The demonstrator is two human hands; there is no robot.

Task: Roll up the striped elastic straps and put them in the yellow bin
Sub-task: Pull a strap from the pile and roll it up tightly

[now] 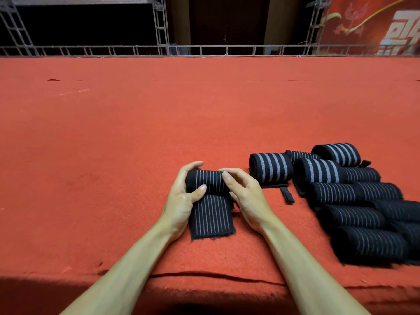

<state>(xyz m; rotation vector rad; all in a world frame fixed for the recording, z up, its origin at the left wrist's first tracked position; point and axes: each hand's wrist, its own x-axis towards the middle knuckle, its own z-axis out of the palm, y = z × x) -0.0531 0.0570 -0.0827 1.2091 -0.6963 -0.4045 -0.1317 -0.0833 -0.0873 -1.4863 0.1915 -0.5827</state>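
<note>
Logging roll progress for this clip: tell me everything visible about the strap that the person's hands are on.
The strap is black woven elastic with thin pale lengthwise stripes. Its far part is rolled into a cylinder lying crosswise; the near tail lies flat on the red felt surface, its cut edge frayed. The left hand grips the roll's left end, thumb across the front; the right hand holds the right end with curled fingers.

The strap (pixel 211 214) is matt black ribbed elastic cloth; the desk (pixel 159 114) wears fuzzy red felt; at twelve o'clock, dull metal truss (pixel 161 26).
</note>
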